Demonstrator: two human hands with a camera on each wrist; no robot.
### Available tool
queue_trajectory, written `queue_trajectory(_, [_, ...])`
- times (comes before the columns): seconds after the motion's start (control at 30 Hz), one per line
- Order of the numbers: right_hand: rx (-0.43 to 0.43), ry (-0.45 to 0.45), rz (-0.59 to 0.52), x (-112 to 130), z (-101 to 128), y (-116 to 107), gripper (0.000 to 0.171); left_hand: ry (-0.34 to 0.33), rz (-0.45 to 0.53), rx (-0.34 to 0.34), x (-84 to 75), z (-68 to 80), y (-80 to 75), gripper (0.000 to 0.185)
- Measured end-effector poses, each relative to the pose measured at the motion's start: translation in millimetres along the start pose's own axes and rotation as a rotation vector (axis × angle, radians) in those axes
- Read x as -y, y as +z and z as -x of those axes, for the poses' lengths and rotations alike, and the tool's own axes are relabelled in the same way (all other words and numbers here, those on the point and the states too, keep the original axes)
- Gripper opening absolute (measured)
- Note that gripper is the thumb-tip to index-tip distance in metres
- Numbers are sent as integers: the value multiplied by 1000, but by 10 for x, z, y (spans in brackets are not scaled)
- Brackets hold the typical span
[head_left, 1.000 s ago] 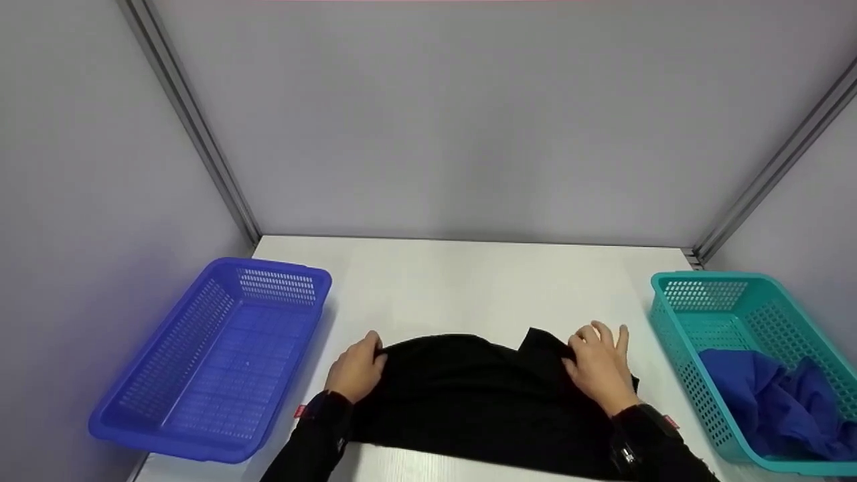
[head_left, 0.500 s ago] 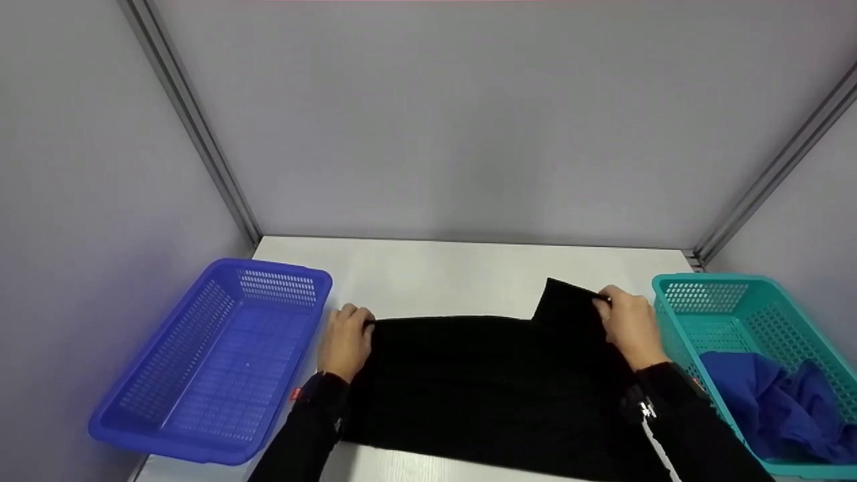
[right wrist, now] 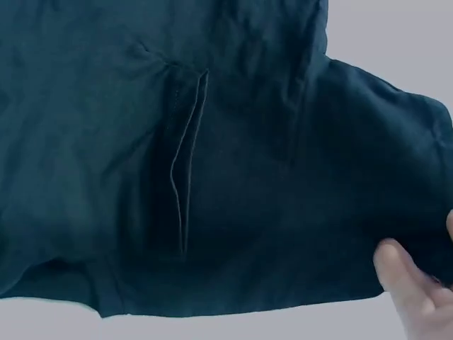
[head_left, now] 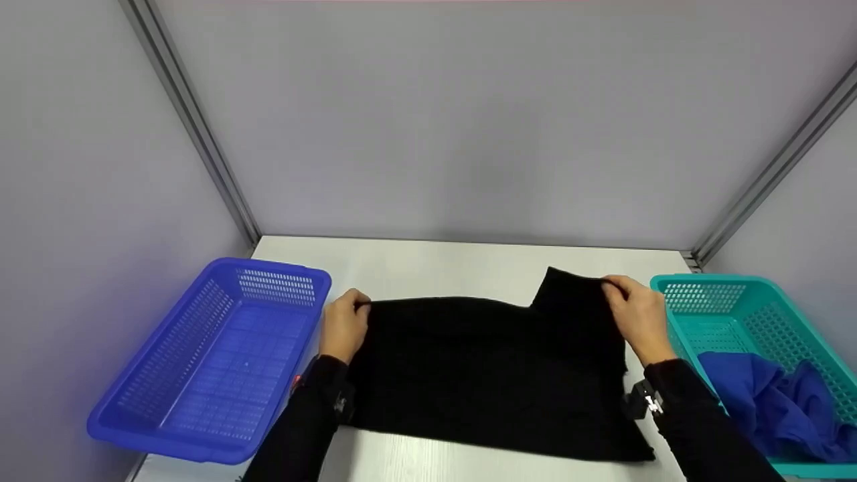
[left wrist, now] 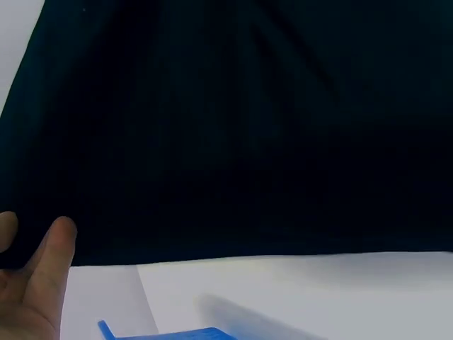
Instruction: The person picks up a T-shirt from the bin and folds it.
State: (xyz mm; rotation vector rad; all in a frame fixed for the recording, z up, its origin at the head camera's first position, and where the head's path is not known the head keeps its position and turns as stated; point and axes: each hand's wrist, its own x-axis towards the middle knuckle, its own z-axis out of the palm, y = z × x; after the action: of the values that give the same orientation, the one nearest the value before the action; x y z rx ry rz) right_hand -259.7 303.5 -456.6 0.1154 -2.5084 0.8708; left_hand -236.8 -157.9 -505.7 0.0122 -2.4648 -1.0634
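A black short-sleeved shirt (head_left: 489, 375) spreads across the middle of the white table between my two hands. My left hand (head_left: 345, 328) pinches its far left corner. At the far right, my right hand (head_left: 641, 320) pinches the cloth beside a short sleeve that juts away from me. The far edge between the hands runs slightly bowed. In the right wrist view, a long narrow slit or fold opening shows in the shirt (right wrist: 248, 177), with the right thumb (right wrist: 398, 269) against the cloth. The left wrist view shows the shirt (left wrist: 233, 142) hanging smooth with a few creases.
A blue plastic basket (head_left: 268, 402) stands at the left, close to my left forearm. At the right is a teal basket (head_left: 676, 321) with crumpled blue cloth (head_left: 770, 402) inside. Grey panels (head_left: 469, 134) enclose the table (head_left: 402, 261) at the back and sides.
Both hands have moved away from me and apart, the right hand outward to the right. The bunched shirt has been drawn out flatter, and its near edge has shifted away from me.
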Motion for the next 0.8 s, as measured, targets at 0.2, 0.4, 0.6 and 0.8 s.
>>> queue_trajectory(0.2, [132,-149,-20,-149,268,-60,10,36,-37,99,140,118,-45,9])
queue_trajectory(0.4, [619,-17,-244,-408,512,-252,14,89,-81,168,273,224,-82,12])
queue_trajectory(0.6, [939,152,-456,-652,741,-276,19,166,-212,217,384,374,-96,16])
queue_trajectory(0.8, [1116,168,-491,-808,933,-175,20,191,-339,292,491,506,-46,21])
